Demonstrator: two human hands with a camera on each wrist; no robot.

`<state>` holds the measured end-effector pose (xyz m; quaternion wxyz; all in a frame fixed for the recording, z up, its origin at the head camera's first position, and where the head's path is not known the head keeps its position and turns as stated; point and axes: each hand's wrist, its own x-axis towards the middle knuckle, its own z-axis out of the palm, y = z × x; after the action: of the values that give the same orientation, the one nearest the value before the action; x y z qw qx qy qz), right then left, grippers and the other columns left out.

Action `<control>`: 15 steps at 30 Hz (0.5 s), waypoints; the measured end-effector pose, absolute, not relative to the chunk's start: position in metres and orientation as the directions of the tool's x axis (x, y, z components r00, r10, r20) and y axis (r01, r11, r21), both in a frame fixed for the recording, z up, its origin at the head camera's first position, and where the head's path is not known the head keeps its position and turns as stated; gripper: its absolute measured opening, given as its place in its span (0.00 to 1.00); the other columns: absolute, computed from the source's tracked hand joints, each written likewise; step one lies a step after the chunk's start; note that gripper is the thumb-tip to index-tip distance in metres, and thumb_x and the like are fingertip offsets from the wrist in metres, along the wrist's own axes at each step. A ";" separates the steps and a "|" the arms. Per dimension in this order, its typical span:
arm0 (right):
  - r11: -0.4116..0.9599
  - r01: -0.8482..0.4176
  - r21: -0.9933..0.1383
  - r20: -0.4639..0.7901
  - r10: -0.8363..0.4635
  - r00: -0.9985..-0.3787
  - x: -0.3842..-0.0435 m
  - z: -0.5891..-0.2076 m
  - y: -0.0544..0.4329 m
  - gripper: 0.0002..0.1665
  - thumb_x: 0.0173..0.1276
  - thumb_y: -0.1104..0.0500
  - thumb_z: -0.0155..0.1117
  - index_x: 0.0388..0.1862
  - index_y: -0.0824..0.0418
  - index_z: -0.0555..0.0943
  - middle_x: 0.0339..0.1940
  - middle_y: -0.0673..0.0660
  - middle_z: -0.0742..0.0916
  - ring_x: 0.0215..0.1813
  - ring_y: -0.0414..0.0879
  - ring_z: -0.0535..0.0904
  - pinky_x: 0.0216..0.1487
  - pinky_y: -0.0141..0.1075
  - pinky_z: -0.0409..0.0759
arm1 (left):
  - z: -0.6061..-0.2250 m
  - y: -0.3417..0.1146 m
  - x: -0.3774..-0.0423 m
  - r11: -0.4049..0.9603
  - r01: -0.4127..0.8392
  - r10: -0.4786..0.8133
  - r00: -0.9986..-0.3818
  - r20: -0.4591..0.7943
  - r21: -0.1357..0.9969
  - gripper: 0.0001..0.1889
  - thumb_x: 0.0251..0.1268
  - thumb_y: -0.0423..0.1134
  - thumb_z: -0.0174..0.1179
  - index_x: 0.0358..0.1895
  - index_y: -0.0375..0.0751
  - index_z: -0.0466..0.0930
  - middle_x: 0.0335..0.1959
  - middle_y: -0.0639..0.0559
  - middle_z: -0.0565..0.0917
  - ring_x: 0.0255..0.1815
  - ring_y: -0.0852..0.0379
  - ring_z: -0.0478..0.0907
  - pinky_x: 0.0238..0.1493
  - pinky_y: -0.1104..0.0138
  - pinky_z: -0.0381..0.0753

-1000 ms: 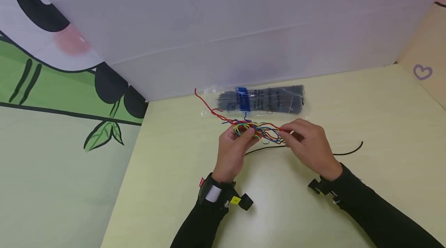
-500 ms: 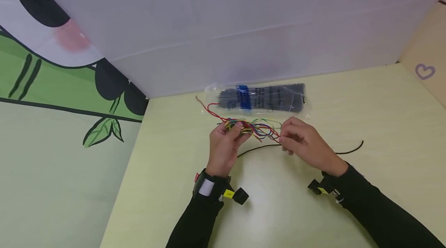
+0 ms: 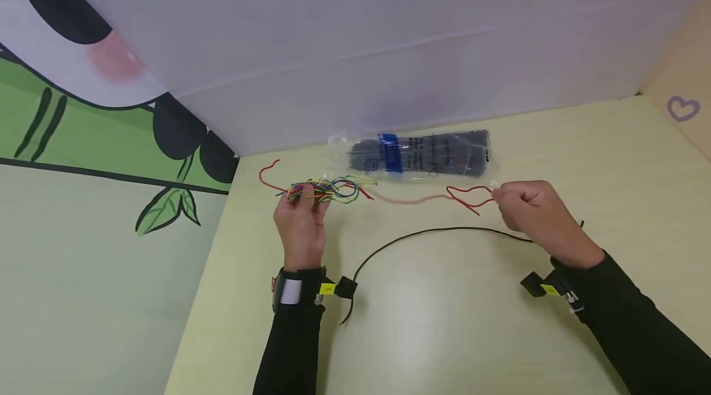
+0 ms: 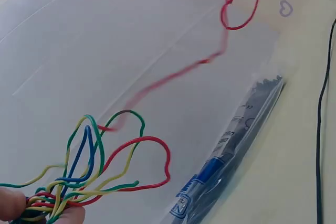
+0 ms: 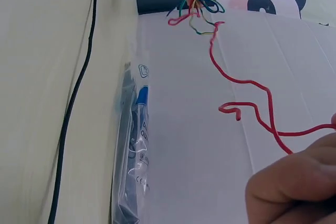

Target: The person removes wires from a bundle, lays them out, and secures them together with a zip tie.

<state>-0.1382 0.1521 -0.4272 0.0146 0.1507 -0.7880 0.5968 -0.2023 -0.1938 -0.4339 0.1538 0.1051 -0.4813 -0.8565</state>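
Observation:
In the head view my left hand (image 3: 302,228) pinches a tangled bundle of thin coloured wires (image 3: 345,190), red, blue, green and yellow. Loops of the bundle stick out past the thumb and fingers. My right hand (image 3: 547,222), well off to the right, grips a red wire (image 5: 270,106) with curled fingers. This wire spans the gap between the hands, blurred in part, with a bent loop beside the right fist. Its left end lies close to the bundle; whether it is still caught there I cannot tell. Both hands are above the table.
A clear plastic bag (image 3: 428,154) of dark zip ties with a blue band lies at the back by the white wall (image 3: 400,74). A black cable (image 3: 444,228) curves across the pale table (image 3: 433,333), passing behind the right hand.
My hands have moved apart, the left one leftward with the bundle, the right one rightward. A red wire has been drawn out of the tangle by the right hand.

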 end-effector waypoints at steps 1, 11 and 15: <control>0.230 -0.257 -0.939 0.208 -0.217 -0.954 -0.140 -0.427 0.154 0.29 0.79 0.58 0.48 0.15 0.61 0.57 0.13 0.51 0.58 0.17 0.48 0.50 0.20 0.40 0.54 | -0.436 -0.196 -0.202 -0.473 0.149 -0.342 -0.939 -0.025 0.868 0.08 0.71 0.32 0.56 0.46 0.31 0.72 0.44 0.43 0.76 0.48 0.52 0.83 0.52 0.60 0.83; 0.181 -0.268 -0.946 0.247 -0.130 -0.960 -0.145 -0.421 0.167 0.28 0.79 0.60 0.45 0.14 0.62 0.58 0.13 0.52 0.58 0.19 0.50 0.50 0.24 0.40 0.55 | -0.451 -0.236 -0.212 -0.118 -0.083 -0.313 -0.943 -0.116 0.990 0.18 0.68 0.44 0.62 0.53 0.34 0.77 0.46 0.45 0.80 0.44 0.55 0.86 0.49 0.63 0.84; 0.202 -0.251 -0.947 0.226 -0.137 -0.964 -0.147 -0.422 0.166 0.28 0.79 0.58 0.46 0.14 0.62 0.59 0.13 0.52 0.59 0.19 0.50 0.51 0.22 0.40 0.55 | -0.459 -0.249 -0.215 0.038 -0.183 -0.299 -0.940 -0.163 0.982 0.22 0.68 0.47 0.62 0.56 0.33 0.75 0.46 0.44 0.81 0.42 0.55 0.87 0.52 0.60 0.83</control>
<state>-0.1470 0.1661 -0.4224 0.0460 0.1252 -0.7740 0.6190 -0.2152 -0.2491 -0.4586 0.0432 0.1674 -0.7192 -0.6730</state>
